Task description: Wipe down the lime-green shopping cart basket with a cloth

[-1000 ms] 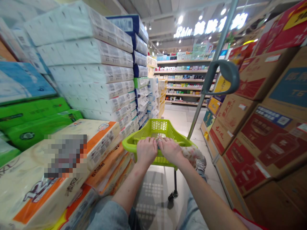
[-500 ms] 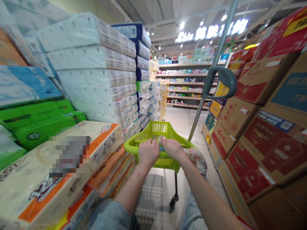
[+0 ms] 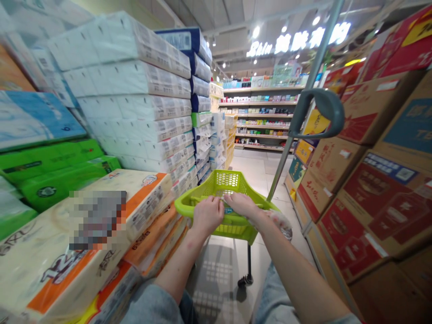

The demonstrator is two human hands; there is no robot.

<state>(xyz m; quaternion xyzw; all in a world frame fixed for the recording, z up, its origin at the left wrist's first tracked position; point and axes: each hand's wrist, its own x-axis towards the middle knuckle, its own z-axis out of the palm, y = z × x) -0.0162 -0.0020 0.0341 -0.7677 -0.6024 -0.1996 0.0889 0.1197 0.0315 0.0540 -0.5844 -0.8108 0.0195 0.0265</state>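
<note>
A lime-green shopping trolley (image 3: 232, 229) with a perforated basket stands in front of me. My left hand (image 3: 209, 213) is closed on the green handle bar at its near side. My right hand (image 3: 241, 204) sits just beside it, closed at the same bar, its fingertips close to my left thumb. A small blue label (image 3: 228, 210) shows between the hands. Under my right forearm a pale, flower-patterned bag (image 3: 280, 220) hangs at the basket's right side. From that side a metal pole with a grey loop handle (image 3: 317, 113) slants upward.
Stacked tissue packs (image 3: 162, 90) line the left. A pixelated object (image 3: 99, 220) lies on a cream-and-orange pack (image 3: 148, 193) close by. Cardboard cartons (image 3: 388, 198) are piled along the right. Tiled floor (image 3: 251, 168) leads to stocked shelves (image 3: 263, 103) at the back.
The grey loop handle and its pole have shifted right in view, and the trolley's visible caster has turned a little. Both hands stay at the bar.
</note>
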